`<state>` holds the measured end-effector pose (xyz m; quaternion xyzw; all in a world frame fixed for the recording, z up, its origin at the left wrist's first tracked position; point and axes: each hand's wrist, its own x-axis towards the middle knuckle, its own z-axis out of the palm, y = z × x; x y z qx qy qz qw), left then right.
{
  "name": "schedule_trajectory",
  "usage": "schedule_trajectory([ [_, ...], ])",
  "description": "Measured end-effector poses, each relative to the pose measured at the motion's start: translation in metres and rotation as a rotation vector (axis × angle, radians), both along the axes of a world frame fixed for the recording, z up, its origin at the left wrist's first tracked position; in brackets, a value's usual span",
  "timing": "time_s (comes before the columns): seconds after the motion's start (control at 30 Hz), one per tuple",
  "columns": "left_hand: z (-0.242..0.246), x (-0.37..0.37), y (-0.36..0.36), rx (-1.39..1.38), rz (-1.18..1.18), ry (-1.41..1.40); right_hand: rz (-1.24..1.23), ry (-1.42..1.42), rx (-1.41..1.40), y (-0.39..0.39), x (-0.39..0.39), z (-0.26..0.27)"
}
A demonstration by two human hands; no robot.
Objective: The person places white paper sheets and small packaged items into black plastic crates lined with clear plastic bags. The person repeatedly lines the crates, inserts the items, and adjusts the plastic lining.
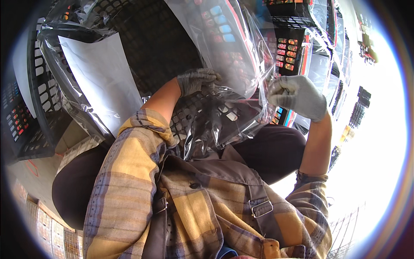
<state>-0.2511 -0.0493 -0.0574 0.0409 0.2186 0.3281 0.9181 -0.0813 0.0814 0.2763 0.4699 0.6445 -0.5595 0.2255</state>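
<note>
A black plastic mesh crate [158, 42] is before me, draped with clear plastic film [213, 119] that hangs over its near wall. One white paper sheet [93, 71] lines the left side; a second white sheet [213, 42] lies along the right side under the film. My left hand [197, 81], in a grey knit glove, reaches over the near wall. Its fingertips are at the film's edge, and whether they pinch it is unclear. At the near right corner, my right hand [296, 95], gloved alike, is closed on gathered film.
Stacked black crates [286, 55] with red and orange contents, film and white liners stand close on the right. Another mesh crate [35, 97] stands at the left. My bent knees [271, 149] flank the near wall. Bright light washes out the far right.
</note>
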Motion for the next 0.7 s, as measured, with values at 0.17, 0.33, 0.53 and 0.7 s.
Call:
schedule_trajectory([
  [0.17,0.003,0.005,-0.009,0.064,0.007,-0.293,-0.074,-0.002,0.003,0.01,0.002,0.001],
  [0.33,0.014,-0.003,-0.008,-0.072,-0.213,-0.183,0.026,0.1,-0.111,0.01,0.0,-0.005],
  [0.53,0.023,-0.003,-0.008,-0.032,-0.142,-0.121,0.278,-0.077,0.096,0.013,0.001,-0.015],
  [0.7,0.021,0.015,-0.004,-0.046,-0.113,-0.174,0.071,0.165,-0.12,0.011,0.01,-0.03],
])
